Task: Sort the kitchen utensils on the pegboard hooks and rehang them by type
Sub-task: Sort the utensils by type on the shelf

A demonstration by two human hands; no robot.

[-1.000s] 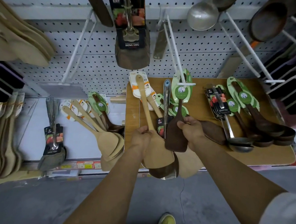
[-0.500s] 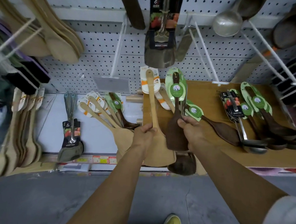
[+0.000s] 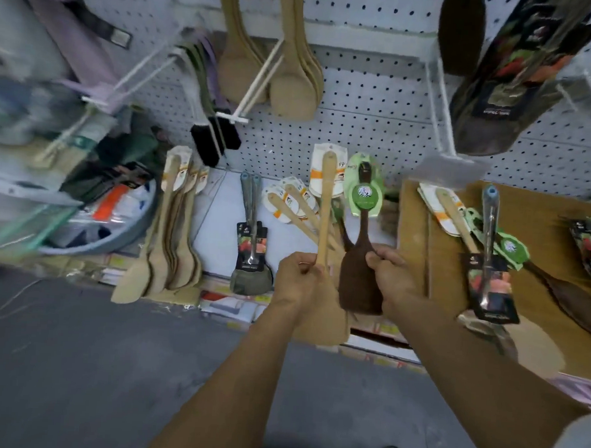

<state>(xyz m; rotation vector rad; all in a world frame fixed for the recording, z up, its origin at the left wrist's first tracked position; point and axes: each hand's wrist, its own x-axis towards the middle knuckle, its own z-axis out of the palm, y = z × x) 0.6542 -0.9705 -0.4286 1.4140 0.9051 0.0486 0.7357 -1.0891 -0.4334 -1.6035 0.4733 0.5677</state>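
Head view swung left, spatulas [image 3: 326,205] still gripped

a person's left hand [image 3: 300,275] is gripping a pale wooden spatula [image 3: 326,205] by its handle while the right hand [image 3: 389,273] is holding a dark wooden spatula [image 3: 358,282] with a green card label, both standing upright before a white pegboard [image 3: 371,114] where more wooden spoons [image 3: 287,86] are hanging.

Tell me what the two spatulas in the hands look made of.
Light spatula in the left hand: pale, matte, looks like bamboo or light wood, unvarnished. Dark spatula in the right hand: deep brown, dull sheen, probably dark-stained wood; motion blur hides any grain.
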